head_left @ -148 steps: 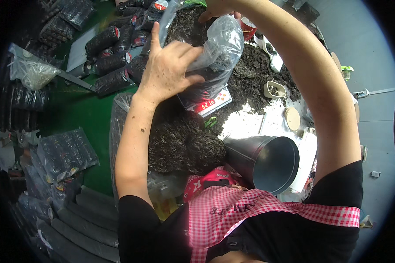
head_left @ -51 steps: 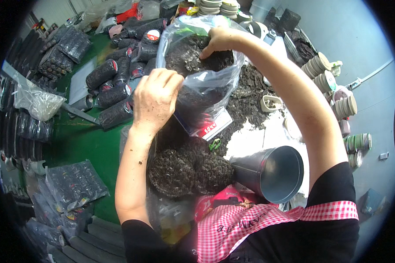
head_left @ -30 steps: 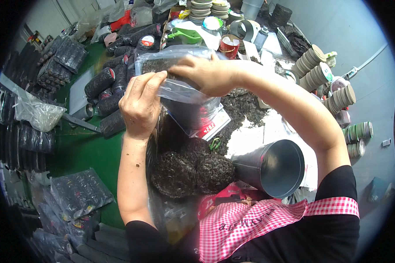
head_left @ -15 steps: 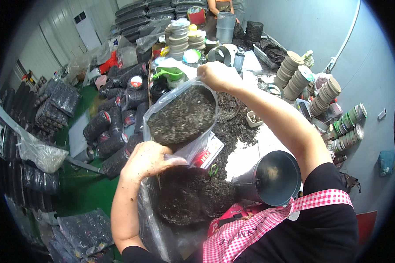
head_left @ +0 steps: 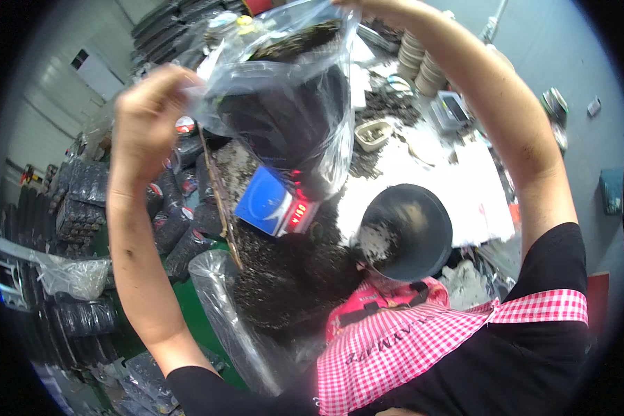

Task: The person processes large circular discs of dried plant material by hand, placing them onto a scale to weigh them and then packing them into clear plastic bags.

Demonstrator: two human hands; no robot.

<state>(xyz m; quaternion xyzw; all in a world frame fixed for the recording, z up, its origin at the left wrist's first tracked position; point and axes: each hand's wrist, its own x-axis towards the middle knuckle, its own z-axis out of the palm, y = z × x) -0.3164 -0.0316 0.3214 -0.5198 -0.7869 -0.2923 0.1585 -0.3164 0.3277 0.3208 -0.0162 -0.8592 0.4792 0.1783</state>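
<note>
A clear plastic bag (head_left: 277,104) with dark, flaky material inside hangs raised over the table, its mouth spread between my hands. My left hand (head_left: 149,111), somewhat blurred, is closed on the bag's left rim. At the top edge of the picture, my right hand (head_left: 378,5) pinches the opposite rim and is partly cut off. Below the bag sits a scale with a blue platform (head_left: 258,200) and a lit red display. A heap of dark loose material (head_left: 291,277) lies closer to me, beside a dark grey bucket (head_left: 423,236) tipped toward me.
A small pale dish (head_left: 373,135) and a clear box (head_left: 451,111) stand on the white tabletop (head_left: 423,187). Stacked discs (head_left: 430,73) rise near the wall. A roll of clear plastic (head_left: 236,312) leans at the table's left, with wrapped black bundles (head_left: 180,229) beyond.
Both hands have lifted the bag up and away from me, the left hand moving farther left. The scale beneath has come into view. The view has shifted, too.
</note>
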